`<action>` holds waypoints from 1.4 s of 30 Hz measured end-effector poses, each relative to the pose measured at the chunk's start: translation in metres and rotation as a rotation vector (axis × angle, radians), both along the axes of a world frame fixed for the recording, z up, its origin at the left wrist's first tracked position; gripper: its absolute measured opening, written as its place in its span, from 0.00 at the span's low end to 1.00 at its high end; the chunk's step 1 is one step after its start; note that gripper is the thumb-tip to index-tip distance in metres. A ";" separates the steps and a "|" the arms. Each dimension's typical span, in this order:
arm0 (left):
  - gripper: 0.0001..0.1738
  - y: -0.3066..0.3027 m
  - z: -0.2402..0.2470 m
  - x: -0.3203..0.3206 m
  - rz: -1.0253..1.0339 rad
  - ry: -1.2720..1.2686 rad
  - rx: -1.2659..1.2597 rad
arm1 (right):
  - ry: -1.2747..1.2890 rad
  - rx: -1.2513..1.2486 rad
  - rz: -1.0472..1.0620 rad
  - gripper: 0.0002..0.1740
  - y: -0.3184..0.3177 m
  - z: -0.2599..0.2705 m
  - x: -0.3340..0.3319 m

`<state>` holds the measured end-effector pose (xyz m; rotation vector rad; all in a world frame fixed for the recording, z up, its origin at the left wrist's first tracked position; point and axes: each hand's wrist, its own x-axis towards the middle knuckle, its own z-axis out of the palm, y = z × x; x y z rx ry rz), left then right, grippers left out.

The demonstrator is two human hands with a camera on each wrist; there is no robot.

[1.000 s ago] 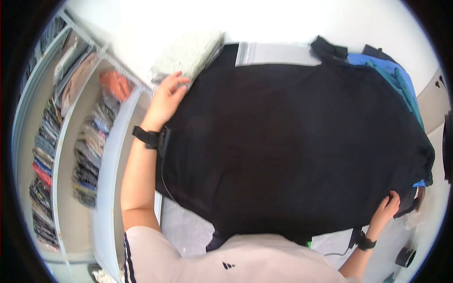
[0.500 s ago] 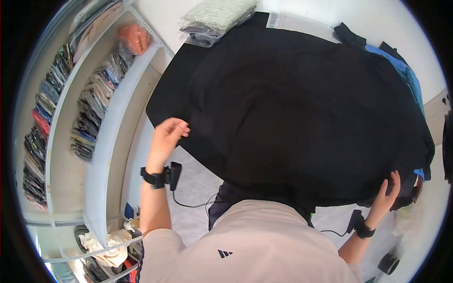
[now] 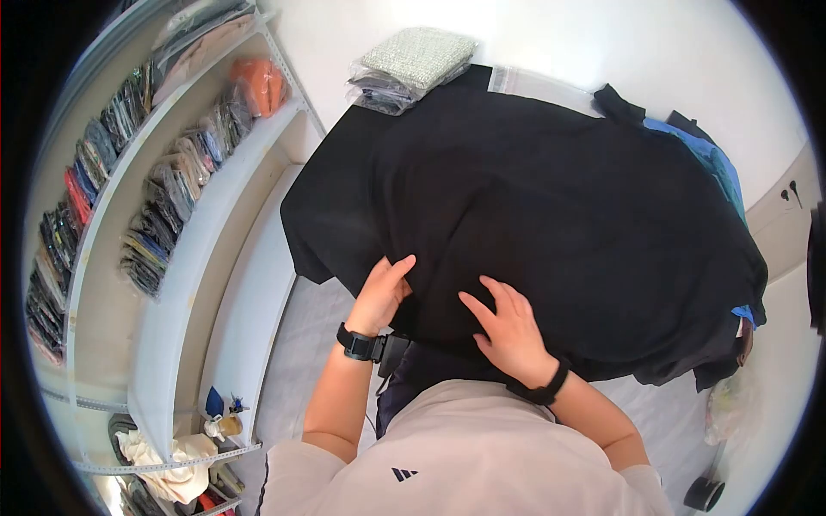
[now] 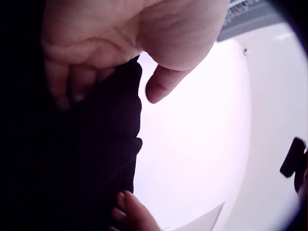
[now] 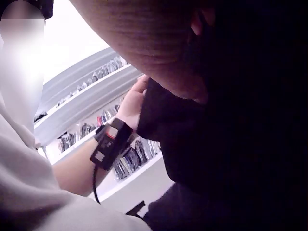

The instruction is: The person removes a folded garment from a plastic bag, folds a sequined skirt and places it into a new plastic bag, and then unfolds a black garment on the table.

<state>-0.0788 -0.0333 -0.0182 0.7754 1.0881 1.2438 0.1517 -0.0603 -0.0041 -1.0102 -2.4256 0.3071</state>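
A large black cloth [image 3: 551, 198] lies spread in front of the person, its near edge close to the waist. At that edge is the left hand [image 3: 383, 292], thumb straight and apart; its other fingers are partly hidden by the cloth. The left wrist view shows dark fabric [image 4: 106, 139] running past those fingers, with the thumb [image 4: 166, 84] clear of it. To its right, the right hand [image 3: 512, 331] lies over the near part of the cloth, fingers loosely spread. Soft folds run across the cloth between and beyond the hands.
Bagged, folded textiles [image 3: 417, 60] are stacked at the back left, with a clear plastic bag [image 3: 542, 86] beside them. Blue and teal fabric [image 3: 710, 159] shows from under the cloth at right. Shelves [image 3: 185, 258] of bagged clothes line the left.
The left hand has come down and right from the far left edge to the near edge. The right hand has moved left from the right side. The cloth's near part has new folds.
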 end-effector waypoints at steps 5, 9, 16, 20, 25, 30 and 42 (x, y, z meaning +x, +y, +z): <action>0.20 -0.007 -0.023 -0.003 -0.176 0.008 0.010 | -0.039 0.173 -0.075 0.29 0.010 -0.021 -0.016; 0.22 -0.022 0.045 -0.009 0.095 0.121 -0.087 | 0.135 0.119 0.008 0.12 0.012 -0.015 -0.009; 0.23 -0.043 0.081 -0.080 0.381 0.340 0.288 | 0.323 0.022 0.301 0.08 -0.009 0.031 0.012; 0.20 -0.055 0.032 -0.102 0.438 0.783 0.013 | 0.263 -0.034 0.221 0.07 -0.014 0.027 0.041; 0.19 -0.074 -0.040 -0.111 0.238 0.648 -0.189 | 0.312 -0.091 -0.198 0.09 -0.034 0.024 0.107; 0.35 -0.085 -0.073 -0.076 0.155 0.328 -0.288 | 0.680 -0.088 -0.882 0.05 -0.060 0.011 0.197; 0.25 -0.079 -0.104 -0.075 0.135 -0.375 -0.232 | 1.297 0.093 -1.388 0.07 -0.103 -0.047 0.337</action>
